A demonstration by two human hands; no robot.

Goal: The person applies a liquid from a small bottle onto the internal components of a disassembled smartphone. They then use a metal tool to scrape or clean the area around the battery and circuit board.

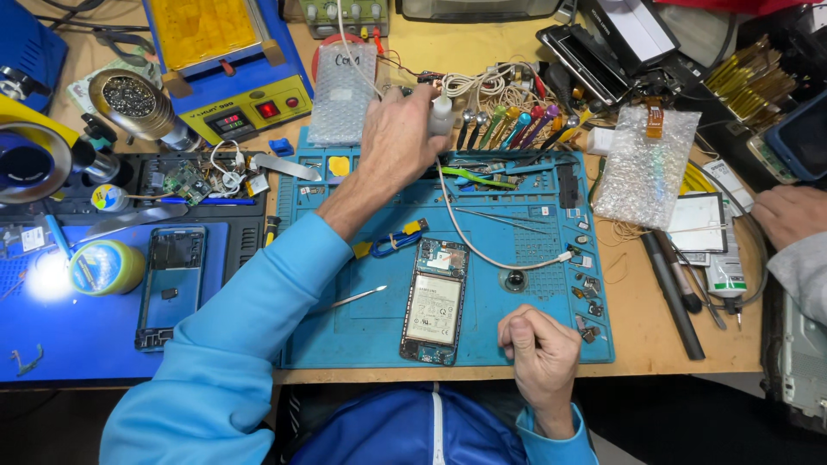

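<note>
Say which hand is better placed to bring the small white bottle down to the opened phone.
Left. The left hand already grips the small white bottle at the mat's far edge. The right hand rests fisted beside the opened phone, holding nothing visible.

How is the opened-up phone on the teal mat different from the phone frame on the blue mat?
The opened phone shows a white battery and circuit boards; the phone frame looks hollow and blue. The opened phone lies beside the right hand; the phone frame lies beside a tape roll. Both lie flat.
</note>
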